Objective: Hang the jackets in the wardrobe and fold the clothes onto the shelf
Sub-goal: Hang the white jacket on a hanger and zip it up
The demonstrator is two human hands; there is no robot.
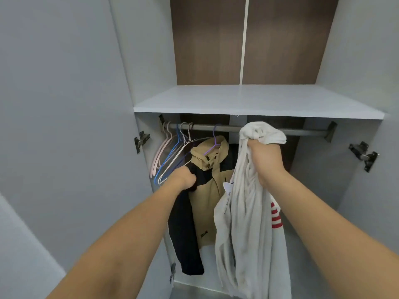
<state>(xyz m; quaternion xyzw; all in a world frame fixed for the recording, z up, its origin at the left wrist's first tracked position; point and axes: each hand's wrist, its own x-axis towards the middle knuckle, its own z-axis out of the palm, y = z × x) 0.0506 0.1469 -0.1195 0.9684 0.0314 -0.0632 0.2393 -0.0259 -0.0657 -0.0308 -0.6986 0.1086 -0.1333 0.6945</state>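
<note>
While the wardrobe [64, 104] stands open with its shelf [257, 100] bare, one tan-and-black jacket [212, 190] hangs on the rail [302, 132], the left hand [183, 176] gripping its dark sleeve. The right hand [266, 160] bunches a white garment [248, 234] in curled fingers, unfolded; folding remains undone

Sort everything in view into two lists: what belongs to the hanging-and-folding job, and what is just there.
Part of the job:
- tan and black jacket on the purple hanger, gripped by the left hand
- grey garment bunched in the right hand
- rail
- shelf
- spare hangers

Just there:
- door hinges
- brown back panel
</note>
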